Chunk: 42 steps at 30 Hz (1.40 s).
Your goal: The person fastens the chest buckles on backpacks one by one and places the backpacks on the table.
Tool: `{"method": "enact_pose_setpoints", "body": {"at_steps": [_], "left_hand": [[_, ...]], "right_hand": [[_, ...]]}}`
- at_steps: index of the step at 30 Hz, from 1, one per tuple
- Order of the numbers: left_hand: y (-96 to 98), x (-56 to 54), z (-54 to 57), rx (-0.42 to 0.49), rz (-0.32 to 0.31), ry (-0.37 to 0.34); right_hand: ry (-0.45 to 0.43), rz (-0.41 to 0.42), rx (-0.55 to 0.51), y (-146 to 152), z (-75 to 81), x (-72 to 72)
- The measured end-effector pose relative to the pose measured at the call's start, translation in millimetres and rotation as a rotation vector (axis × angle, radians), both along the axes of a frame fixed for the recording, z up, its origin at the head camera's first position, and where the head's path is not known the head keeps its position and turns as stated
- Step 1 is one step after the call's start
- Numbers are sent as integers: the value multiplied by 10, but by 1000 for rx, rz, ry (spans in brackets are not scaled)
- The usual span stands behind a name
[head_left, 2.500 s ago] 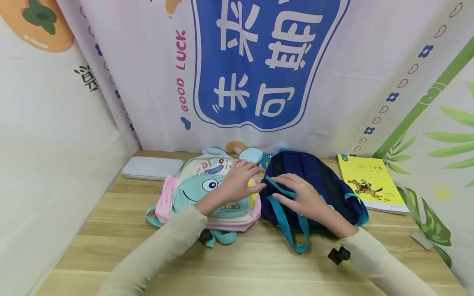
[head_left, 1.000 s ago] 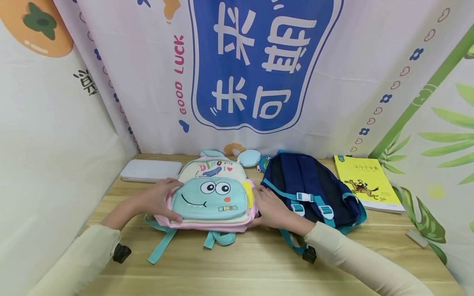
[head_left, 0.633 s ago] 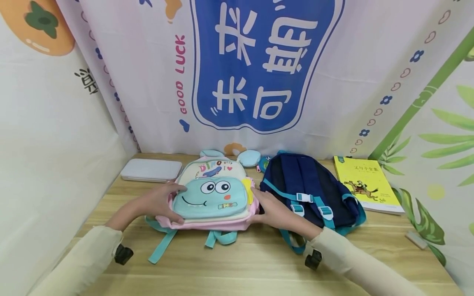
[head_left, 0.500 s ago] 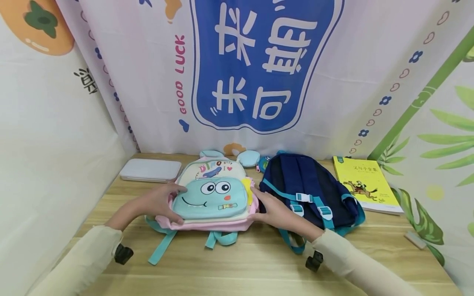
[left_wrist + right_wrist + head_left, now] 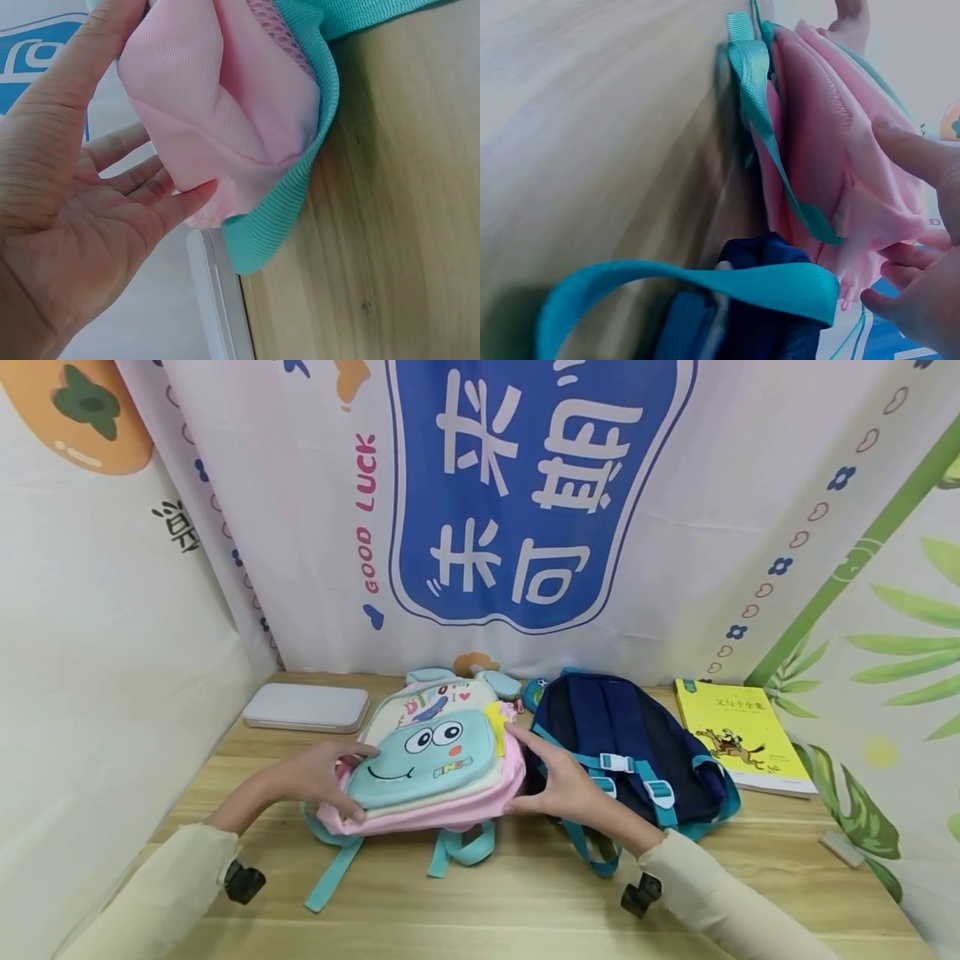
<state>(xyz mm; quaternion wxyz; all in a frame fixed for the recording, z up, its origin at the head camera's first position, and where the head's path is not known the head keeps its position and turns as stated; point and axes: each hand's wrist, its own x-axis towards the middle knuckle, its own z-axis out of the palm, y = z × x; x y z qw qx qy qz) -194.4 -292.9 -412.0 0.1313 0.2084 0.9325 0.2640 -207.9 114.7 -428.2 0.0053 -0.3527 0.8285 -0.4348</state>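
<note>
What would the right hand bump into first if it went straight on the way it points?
Most likely the dinosaur bag: the right hand seems to touch its side, though depth is hard to judge.

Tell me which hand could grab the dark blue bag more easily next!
Probably the right hand: it's on the side of the dinosaur backpack nearest the dark blue bag. The left hand is on its far side. The right would have to let go first, though.

"GOOD LUCK", "未来可期" on backdrop [image 5: 315,568]; "DINO" on pink backpack [image 5: 431,768]; "父与子全集" on yellow book [image 5: 742,727].
</note>
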Motion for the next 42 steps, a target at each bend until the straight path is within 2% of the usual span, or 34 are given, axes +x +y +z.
{"method": "enact_pose_setpoints", "body": {"at_steps": [7,13,18,23,26,34,38,42], "left_hand": [[23,16,-47,17,-13,43],[89,6,-85,31,-12,81],[166,-9,-151,81,5,99],[266,4,-212,161,9,104],[345,-3,-246,212,-11,114],[589,-30,-302,286,-43,148],[702,-63,-334,310,-43,172],[789,-103,-376,356,-25,156]], "right_hand": [[-11,39,-109,-27,57,-21],[25,37,-197,-73,134,-54],[36,41,-248,-128,220,-99],[-2,103,-291,-154,340,-129],[-20,149,-278,-149,450,-143],[3,265,-129,-147,756,-180],[22,247,-121,-185,855,-224],[37,206,-128,-234,931,-288]]}}
